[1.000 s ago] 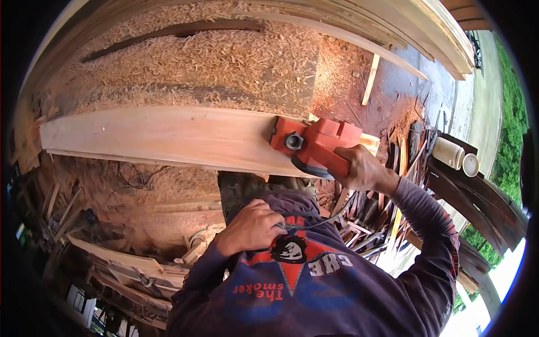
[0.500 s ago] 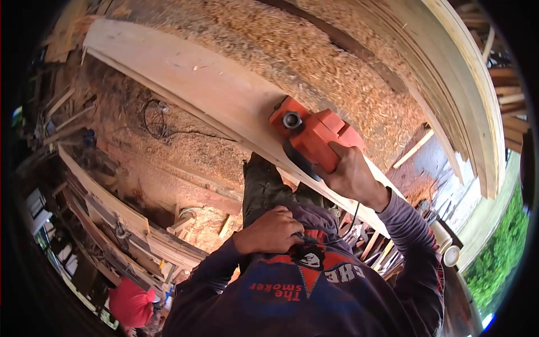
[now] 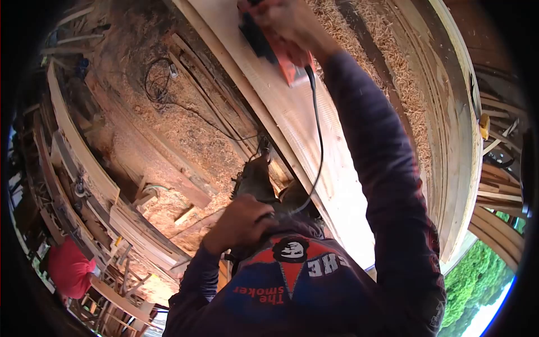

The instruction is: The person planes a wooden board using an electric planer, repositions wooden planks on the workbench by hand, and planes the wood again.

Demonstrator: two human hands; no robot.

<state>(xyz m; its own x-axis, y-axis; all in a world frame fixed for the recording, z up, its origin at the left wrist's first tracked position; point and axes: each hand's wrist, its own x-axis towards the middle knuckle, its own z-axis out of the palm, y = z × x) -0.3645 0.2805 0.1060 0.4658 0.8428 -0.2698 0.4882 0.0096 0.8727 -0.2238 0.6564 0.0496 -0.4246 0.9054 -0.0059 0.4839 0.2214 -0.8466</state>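
At the far left side, a person in a red top (image 3: 70,268) is near some long curved boards (image 3: 84,149), which lie partly one over another. To the right of them, the ground (image 3: 168,132) is covered with sawdust and small wood pieces, and a thin dark cable (image 3: 157,90) lies there in loose loops. Next comes the left hand (image 3: 240,222), which is in front of the waist, just above the printed shirt (image 3: 269,289); its fingers are bent and pressed together, closed on the black cord (image 3: 322,151). This cord makes a wide curve over the wide pale board (image 3: 292,118) and goes up to the rear end of the red planer (image 3: 291,72). The planer is on the board, close to the upper edge of the view, where its front part is cut off and somewhat blurred. The right hand (image 3: 286,23) is over the planer, with its fingers wrapped around the handle. Further to the right, beyond the dark sleeve (image 3: 373,135), wood shavings (image 3: 387,42) lie beside a thick stack of planks (image 3: 449,112), and green leaves (image 3: 477,275) are visible at the lower right.
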